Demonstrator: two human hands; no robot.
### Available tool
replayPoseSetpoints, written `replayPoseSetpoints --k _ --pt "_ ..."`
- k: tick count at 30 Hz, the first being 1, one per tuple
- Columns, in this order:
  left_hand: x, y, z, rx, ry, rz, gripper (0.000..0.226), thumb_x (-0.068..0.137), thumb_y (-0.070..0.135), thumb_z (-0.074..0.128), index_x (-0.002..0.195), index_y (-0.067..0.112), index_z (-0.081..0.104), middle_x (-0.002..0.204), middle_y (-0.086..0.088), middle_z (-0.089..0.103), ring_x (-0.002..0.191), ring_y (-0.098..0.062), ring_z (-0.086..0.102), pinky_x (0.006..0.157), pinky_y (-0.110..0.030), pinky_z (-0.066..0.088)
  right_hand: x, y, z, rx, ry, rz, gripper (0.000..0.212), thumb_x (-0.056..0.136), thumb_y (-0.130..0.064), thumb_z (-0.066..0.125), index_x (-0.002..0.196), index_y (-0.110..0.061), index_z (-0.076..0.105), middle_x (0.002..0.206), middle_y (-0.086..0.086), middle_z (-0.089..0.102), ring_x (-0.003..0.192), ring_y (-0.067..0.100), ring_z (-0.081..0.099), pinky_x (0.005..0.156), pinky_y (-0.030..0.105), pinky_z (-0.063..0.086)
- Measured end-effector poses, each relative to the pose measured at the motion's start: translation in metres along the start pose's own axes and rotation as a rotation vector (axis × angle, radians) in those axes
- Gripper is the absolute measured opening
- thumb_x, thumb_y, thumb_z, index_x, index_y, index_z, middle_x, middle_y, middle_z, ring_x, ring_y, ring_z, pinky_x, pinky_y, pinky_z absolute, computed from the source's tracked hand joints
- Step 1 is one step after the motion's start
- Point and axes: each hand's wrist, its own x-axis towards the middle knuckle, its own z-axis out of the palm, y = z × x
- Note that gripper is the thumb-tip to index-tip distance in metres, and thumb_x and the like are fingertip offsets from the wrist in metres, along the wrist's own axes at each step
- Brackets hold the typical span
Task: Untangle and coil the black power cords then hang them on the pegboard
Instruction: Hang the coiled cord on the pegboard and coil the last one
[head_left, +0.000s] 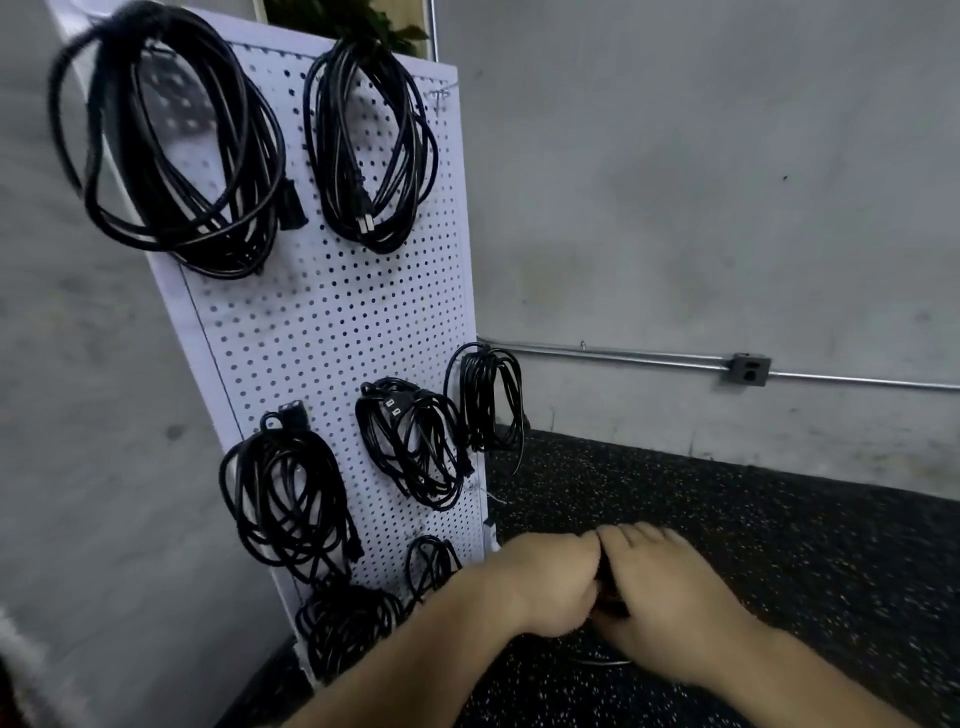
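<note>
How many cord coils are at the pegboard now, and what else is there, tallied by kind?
Pegboard: 1
Black cord coils at it: 7
Loose black cord in the grip of left hand and right hand: 1
Wall outlet box: 1
Total: 10

both forearms bare, coming in from the near edge and angling in twd each other. l hand (550, 582) knuckles up, fingers curled tight round a bit of black cord (613, 590). r hand (670, 597) just to its right, back up, fingers bent down, thumb tucked in, gripping the same cord. hands touch at the fingertips; grip mostly hidden.
</note>
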Motion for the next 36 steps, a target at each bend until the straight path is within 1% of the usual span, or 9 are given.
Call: replayPoseSetpoints --k 4,9,14,17,19,22,26,32,36 --pt "-0.006 -0.012 -0.006 -0.095 0.014 -0.015 0.023 0.098 0.032 0.055 0.115 0.017 0.057 0.105 -0.006 0.068 0.092 -0.026 0.064 0.081 -0.038 0.052 0.003 -0.008 -0.002 0.061 -0.033 -0.034 0.034 0.101 -0.045 0.048 0.125 -0.023 0.041 0.126 -0.002 0.059 0.112 0.017 0.057 0.095 0.031 0.044" --pt "-0.012 -0.035 -0.018 -0.3 0.019 -0.036 0.006 0.091 0.034 0.063 0.09 0.029 0.064 0.079 0.011 0.066 0.072 -0.007 0.062 0.066 -0.026 0.049 0.011 -0.015 -0.013 0.14 -0.073 -0.075 0.039 0.103 -0.05 0.046 0.125 -0.019 0.04 0.122 0.002 0.057 0.104 0.021 0.058 0.085 0.036 0.048" --pt "-0.026 -0.059 -0.024 -0.549 0.029 -0.087 0.02 0.096 0.037 0.067 0.114 0.03 0.062 0.102 0.01 0.07 0.087 -0.003 0.066 0.074 -0.019 0.049 0.022 -0.004 -0.006 0.292 -0.084 -0.039 0.045 0.101 -0.059 0.038 0.129 -0.024 0.041 0.113 -0.001 0.059 0.094 0.017 0.058 0.08 0.037 0.05" --pt "-0.029 -0.067 -0.014 -0.617 0.047 -0.108 0.019 0.102 0.036 0.058 0.117 0.025 0.06 0.1 0.001 0.075 0.094 -0.007 0.071 0.088 -0.029 0.054 0.028 0.003 0.005 0.362 -0.082 -0.022 0.038 0.101 -0.059 0.038 0.122 -0.029 0.044 0.106 -0.004 0.061 0.09 0.015 0.059 0.081 0.039 0.052" --pt "-0.024 -0.07 0.0 -0.604 0.08 -0.147 0.012 0.105 0.031 0.053 0.112 0.024 0.06 0.091 0.001 0.074 0.084 -0.005 0.071 0.082 -0.033 0.057 0.032 0.002 0.012 0.411 -0.161 -0.023 0.041 0.098 -0.063 0.042 0.12 -0.028 0.047 0.104 -0.004 0.06 0.09 0.014 0.06 0.079 0.037 0.052" --pt "-0.017 -0.072 0.016 -0.561 0.11 -0.185 0.009 0.106 0.027 0.05 0.107 0.026 0.059 0.081 0.003 0.07 0.071 0.0 0.066 0.064 -0.019 0.047 0.039 -0.001 0.023 0.515 -0.223 -0.019 0.046 0.102 -0.059 0.038 0.128 -0.025 0.051 0.114 -0.003 0.058 0.101 0.012 0.058 0.088 0.034 0.049" --pt "-0.01 -0.073 0.027 -0.533 0.126 -0.211 0.011 0.105 0.029 0.051 0.111 0.023 0.058 0.087 0.0 0.066 0.078 -0.01 0.066 0.067 -0.021 0.05 0.055 0.0 0.049 0.562 -0.158 -0.066 0.035 0.108 -0.039 0.038 0.121 -0.012 0.056 0.105 0.007 0.061 0.095 0.022 0.058 0.086 0.044 0.049" --pt "-0.007 -0.084 0.046 -0.747 0.234 -0.317 0.019 0.105 0.027 0.054 0.123 0.026 0.056 0.095 0.006 0.064 0.077 0.003 0.061 0.061 -0.007 0.043 0.077 0.013 0.077 0.796 -0.119 0.044 0.028 0.108 -0.028 0.044 0.116 -0.011 0.065 0.101 0.019 0.068 0.089 0.031 0.062 0.082 0.045 0.05" --pt "0.001 -0.098 0.075 -0.713 0.202 -0.379 0.023 0.102 0.023 0.06 0.125 0.024 0.058 0.092 0.004 0.071 0.076 0.0 0.065 0.073 -0.02 0.053 0.089 0.017 0.1 0.735 -0.196 -0.016 0.027 0.108 -0.025 0.044 0.116 -0.009 0.065 0.1 0.017 0.066 0.093 0.036 0.06 0.081 0.047 0.048"
